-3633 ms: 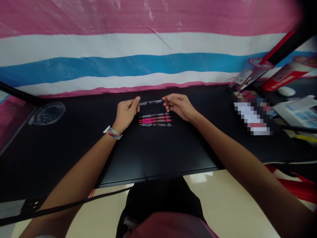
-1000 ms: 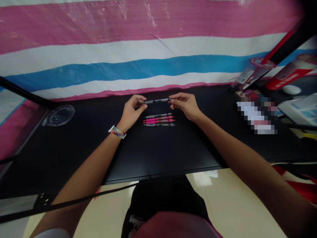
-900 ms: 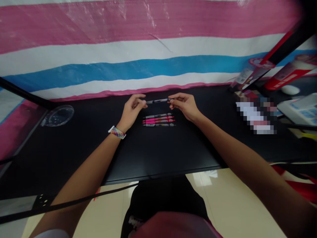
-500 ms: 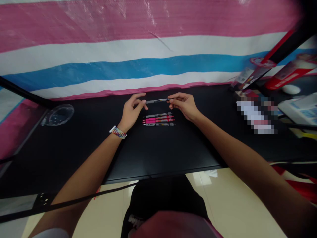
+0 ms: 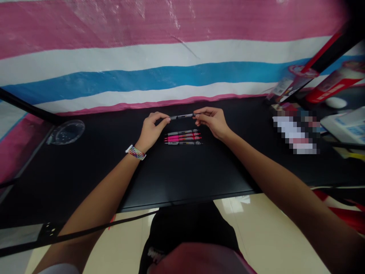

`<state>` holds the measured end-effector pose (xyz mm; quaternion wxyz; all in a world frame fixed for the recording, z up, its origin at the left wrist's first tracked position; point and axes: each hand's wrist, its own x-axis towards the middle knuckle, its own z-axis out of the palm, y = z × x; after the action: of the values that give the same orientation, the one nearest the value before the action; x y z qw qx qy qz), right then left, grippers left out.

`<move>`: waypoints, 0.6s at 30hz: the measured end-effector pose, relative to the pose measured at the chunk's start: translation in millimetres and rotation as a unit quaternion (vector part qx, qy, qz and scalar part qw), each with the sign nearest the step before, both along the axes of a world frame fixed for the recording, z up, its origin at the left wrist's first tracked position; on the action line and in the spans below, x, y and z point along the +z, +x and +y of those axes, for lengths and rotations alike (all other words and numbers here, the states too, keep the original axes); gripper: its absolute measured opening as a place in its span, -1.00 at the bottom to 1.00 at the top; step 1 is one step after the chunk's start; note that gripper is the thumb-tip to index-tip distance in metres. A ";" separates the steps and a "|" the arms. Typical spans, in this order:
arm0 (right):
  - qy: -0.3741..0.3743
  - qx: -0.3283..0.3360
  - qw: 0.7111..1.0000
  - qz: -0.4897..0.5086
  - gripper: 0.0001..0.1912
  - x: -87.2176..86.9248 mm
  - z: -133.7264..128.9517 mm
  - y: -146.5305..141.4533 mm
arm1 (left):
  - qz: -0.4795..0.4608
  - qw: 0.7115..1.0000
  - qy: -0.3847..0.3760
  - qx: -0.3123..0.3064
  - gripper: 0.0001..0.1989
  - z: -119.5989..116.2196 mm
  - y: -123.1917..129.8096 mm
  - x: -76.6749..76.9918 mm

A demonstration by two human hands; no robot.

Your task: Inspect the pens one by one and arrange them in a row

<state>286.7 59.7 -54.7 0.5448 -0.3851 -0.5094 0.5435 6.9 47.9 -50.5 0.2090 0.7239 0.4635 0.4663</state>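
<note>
Between my two hands a grey and black pen [image 5: 182,116] is held level, above the far part of the black table. My left hand [image 5: 152,129] pinches its left end between thumb and forefinger, with a patterned band on the wrist. The right end sits in the fingertips of my right hand [image 5: 212,121]. Just nearer to me, several pens lie side by side: a grey pen [image 5: 181,133] at the back, pink-red pens [image 5: 182,137] in the middle, and another grey pen [image 5: 184,143] at the front.
A clear plastic lid or cup [image 5: 68,132] rests at the table's left. On the right stand a clear cup [image 5: 295,82] with a red straw, a red and white container [image 5: 333,85] and a white device [image 5: 346,123]. Striped sheeting [image 5: 159,78] hangs behind the black table [image 5: 182,179].
My left thumb and forefinger have closed on the pen's left end; before, they were more spread around it. My right hand and the row of pens have stayed put.
</note>
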 end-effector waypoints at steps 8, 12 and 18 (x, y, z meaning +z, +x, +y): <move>-0.069 0.104 0.989 0.080 -0.65 12.9 -5.8 1.3 | -0.053 0.999 0.007 0.006 -0.84 -5.3 4.6 6.1; -0.128 0.156 0.970 0.138 -0.47 19.5 -10.0 -1.0 | -0.067 0.997 0.018 0.016 -0.82 -5.3 6.3 5.6; -0.128 0.155 0.970 0.138 -0.47 16.1 -10.6 -5.0 | -0.080 0.997 0.015 0.007 -0.84 -6.3 8.5 5.1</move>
<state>281.7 49.1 -38.6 0.4648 -0.2893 -0.4087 0.7302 15.4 41.6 -45.3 0.2309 0.6839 0.4433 0.5314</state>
